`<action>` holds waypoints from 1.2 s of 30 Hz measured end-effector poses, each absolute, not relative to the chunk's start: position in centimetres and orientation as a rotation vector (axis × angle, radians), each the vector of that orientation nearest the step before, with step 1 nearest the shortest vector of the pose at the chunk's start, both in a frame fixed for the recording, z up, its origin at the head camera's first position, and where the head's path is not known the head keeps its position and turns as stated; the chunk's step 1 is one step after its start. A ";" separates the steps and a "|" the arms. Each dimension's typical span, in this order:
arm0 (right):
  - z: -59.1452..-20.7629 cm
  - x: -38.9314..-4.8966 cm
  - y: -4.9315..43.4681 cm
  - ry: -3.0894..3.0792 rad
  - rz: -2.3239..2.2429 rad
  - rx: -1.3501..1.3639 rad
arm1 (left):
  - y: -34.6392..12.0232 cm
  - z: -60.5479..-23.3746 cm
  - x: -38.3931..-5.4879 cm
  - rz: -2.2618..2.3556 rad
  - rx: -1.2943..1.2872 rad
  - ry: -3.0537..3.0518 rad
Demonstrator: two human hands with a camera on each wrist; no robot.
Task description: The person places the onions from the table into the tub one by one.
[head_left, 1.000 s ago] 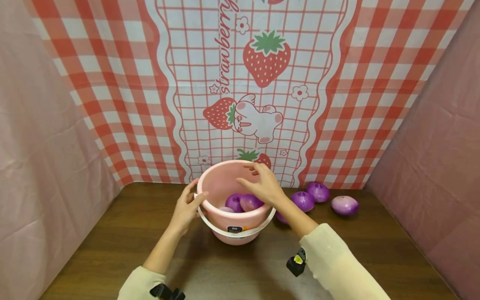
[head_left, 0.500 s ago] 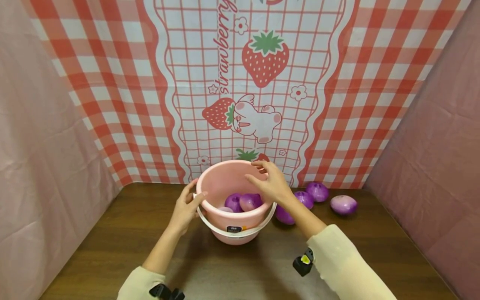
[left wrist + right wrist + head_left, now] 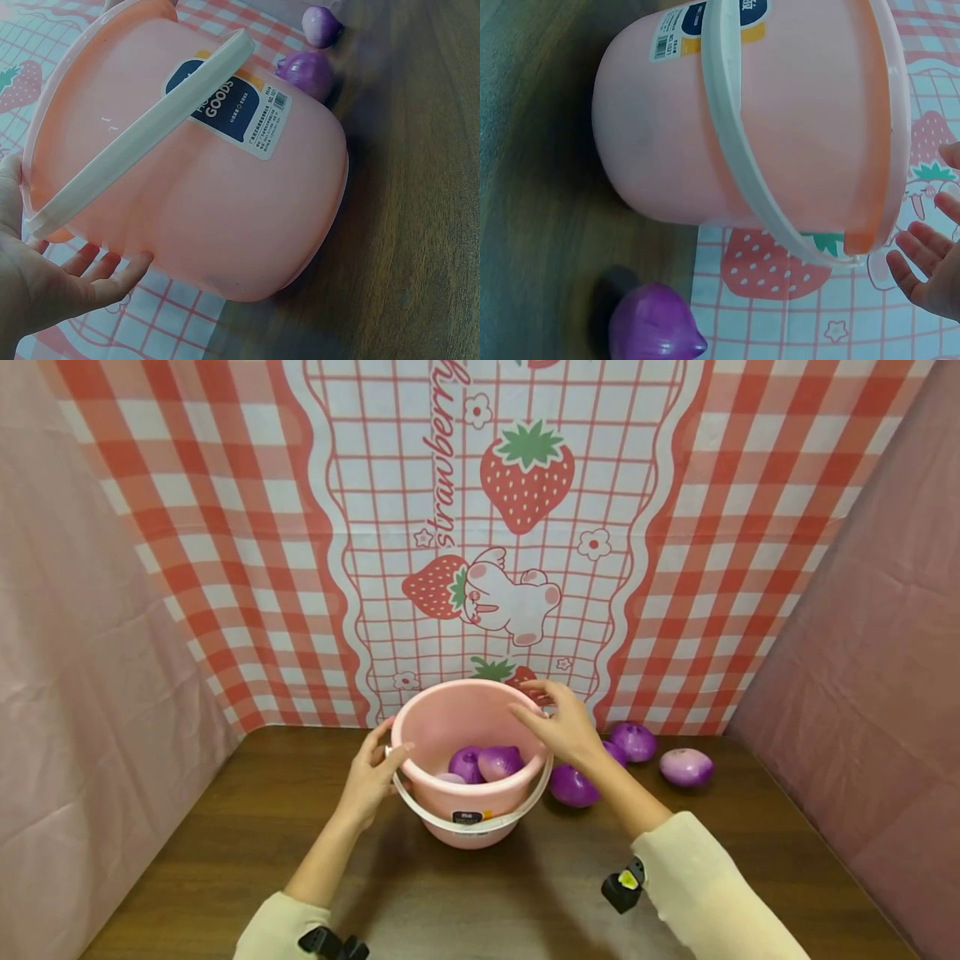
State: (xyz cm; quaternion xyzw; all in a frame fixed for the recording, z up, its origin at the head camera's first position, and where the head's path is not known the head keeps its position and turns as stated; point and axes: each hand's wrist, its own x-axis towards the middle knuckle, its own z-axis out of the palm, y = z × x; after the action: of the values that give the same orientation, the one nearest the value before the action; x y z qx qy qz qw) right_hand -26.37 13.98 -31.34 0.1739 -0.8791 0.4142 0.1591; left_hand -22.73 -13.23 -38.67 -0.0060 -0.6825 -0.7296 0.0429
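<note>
In the head view, a round pink plastic bucket (image 3: 442,802) with a curved white plastic handle (image 3: 472,830) stood upright on the brown wood-grain tabletop (image 3: 247,852). The left hand (image 3: 372,777) gripped its left rim, thumb on the edge and fingers against the outside. The right hand (image 3: 567,728) was held at the right rim, its thumb and fingers apart. Two glossy purple onions (image 3: 500,763) and a paler one (image 3: 450,777), partly hidden, lay inside. To the right were more purple onions (image 3: 575,787) and a pale purple onion (image 3: 687,768).

In the left wrist view, left fingertips touched the wall below the rim, and a navy-and-white label (image 3: 251,112) showed.

In the right wrist view, the right hand's loosely spread fingers were just beside the rim, holding nothing.
</note>
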 end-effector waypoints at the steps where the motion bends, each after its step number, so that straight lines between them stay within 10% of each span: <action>1: -31.3 -26.3 14.1 -2.515 1.177 0.494 | -13.2 -38.7 -22.7 -2.233 -0.018 -2.086; 36: -33.8 -26.1 17.6 -2.542 1.113 0.410 | -13.3 -38.6 -22.7 -2.230 -0.014 -2.096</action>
State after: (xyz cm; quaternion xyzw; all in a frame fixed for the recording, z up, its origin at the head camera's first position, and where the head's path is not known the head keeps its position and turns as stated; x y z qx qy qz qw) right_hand -26.09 17.57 -33.75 0.1441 -0.8934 0.3911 0.1673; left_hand -22.74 -13.30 -38.60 -0.0045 -0.6844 -0.7279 0.0406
